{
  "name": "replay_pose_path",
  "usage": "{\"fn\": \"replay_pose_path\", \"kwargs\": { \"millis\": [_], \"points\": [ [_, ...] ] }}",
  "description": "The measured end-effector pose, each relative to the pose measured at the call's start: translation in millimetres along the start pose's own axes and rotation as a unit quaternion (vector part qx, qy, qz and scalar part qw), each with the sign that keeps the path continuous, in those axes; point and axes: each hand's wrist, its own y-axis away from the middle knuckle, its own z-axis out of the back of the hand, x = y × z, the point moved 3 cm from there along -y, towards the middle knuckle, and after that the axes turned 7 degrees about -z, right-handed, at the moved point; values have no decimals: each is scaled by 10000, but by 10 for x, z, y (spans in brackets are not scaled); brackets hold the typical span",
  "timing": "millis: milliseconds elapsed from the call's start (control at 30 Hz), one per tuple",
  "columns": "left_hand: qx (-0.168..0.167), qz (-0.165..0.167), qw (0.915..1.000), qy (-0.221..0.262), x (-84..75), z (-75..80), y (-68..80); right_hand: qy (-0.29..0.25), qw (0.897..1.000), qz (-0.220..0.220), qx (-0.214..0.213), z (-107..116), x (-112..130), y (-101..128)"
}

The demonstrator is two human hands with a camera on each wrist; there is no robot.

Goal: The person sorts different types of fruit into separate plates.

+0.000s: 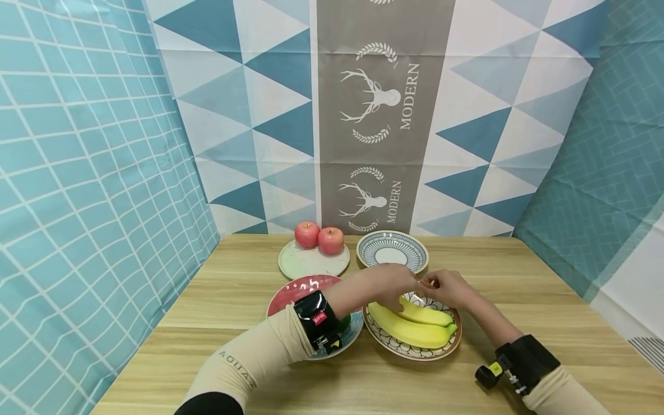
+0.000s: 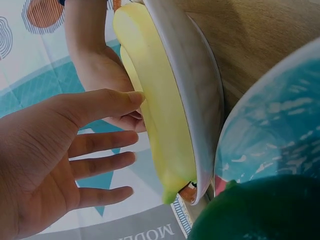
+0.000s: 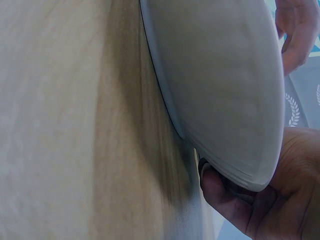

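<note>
Two yellow bananas (image 1: 412, 331) lie side by side in a brown-rimmed patterned plate (image 1: 399, 349). My left hand (image 1: 396, 283) reaches over them from the left. In the left wrist view its fingers are straight and spread, and the thumb (image 2: 125, 100) touches a banana (image 2: 160, 95). At the plate's far right edge is my right hand (image 1: 452, 288). Its curled fingers (image 3: 227, 200) grip the rim of the plate (image 3: 225, 90) in the right wrist view. The two hands nearly meet above the plate's far side.
Left of the bananas stands a red-and-blue plate (image 1: 306, 285), partly hidden by my left forearm, with a green round item (image 2: 245, 212) on it. Behind are a pale plate (image 1: 311, 266) with two red apples (image 1: 319, 237) and a blue-striped dish (image 1: 392, 242). A patterned cloth backs the wooden table.
</note>
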Motion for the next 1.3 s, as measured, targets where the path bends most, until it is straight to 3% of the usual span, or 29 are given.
{"fn": "replay_pose_path", "kwargs": {
  "millis": [667,967,1300],
  "points": [
    [-143,271,9995,53,169,70,168,-12,10000,-86,13,10,-23,-20],
    [-209,546,9983,18,485,146,346,4,10000,-77,12,24,-11,-23],
    [-758,1119,9908,101,982,165,630,-4,10000,-43,23,-2,-33,-36]
  ]
}}
